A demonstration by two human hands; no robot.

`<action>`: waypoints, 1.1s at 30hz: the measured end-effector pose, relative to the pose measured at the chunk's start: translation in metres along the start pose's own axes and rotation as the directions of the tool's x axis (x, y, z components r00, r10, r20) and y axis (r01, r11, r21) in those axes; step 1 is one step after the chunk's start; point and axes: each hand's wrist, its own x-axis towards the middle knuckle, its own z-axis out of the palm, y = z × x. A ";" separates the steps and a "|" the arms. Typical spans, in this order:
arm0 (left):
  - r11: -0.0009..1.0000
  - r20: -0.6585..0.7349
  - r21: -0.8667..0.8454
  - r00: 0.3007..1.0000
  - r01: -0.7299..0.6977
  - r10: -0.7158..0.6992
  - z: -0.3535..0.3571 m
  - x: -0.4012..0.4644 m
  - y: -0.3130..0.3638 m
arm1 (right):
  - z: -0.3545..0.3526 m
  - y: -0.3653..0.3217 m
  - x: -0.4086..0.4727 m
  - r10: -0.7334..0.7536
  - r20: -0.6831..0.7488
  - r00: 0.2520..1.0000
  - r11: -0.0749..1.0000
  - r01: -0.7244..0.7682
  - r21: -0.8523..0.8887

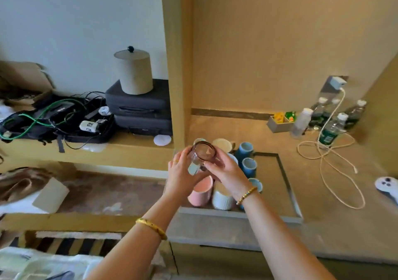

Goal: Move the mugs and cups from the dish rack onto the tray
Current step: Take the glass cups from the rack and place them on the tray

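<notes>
Seen from above: left hand (183, 170) and right hand (226, 170) cupping a clear glass cup (201, 156) with a dark rim, fingers of both curled round its sides. Held in mid-air over a grey-edged tray (288, 190) on the tan counter, probably steadied with two hands because smooth glass slips. Beneath the hands, clustered at the tray's left end: a pink mug (201, 192), a white ribbed mug (221, 200), blue mugs (247, 157) and a cream cup (223, 144). Lower part of the glass hidden by fingers. No dish rack clearly made out. Image soft, details blurred.
</notes>
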 end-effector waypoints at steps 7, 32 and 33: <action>0.997 0.220 -0.063 0.973 -0.052 0.064 0.090 0.029 0.067 | -0.123 0.013 -0.010 0.050 -0.159 0.986 0.984 -0.076 -0.163; 0.896 0.681 0.199 0.713 -0.398 0.166 0.239 0.167 0.098 | -0.262 0.088 0.072 0.175 -0.423 0.889 0.820 -0.369 -0.437; 0.897 0.692 0.199 0.705 -0.395 0.157 0.242 0.168 0.098 | -0.264 0.092 0.075 0.184 -0.413 0.892 0.811 -0.375 -0.449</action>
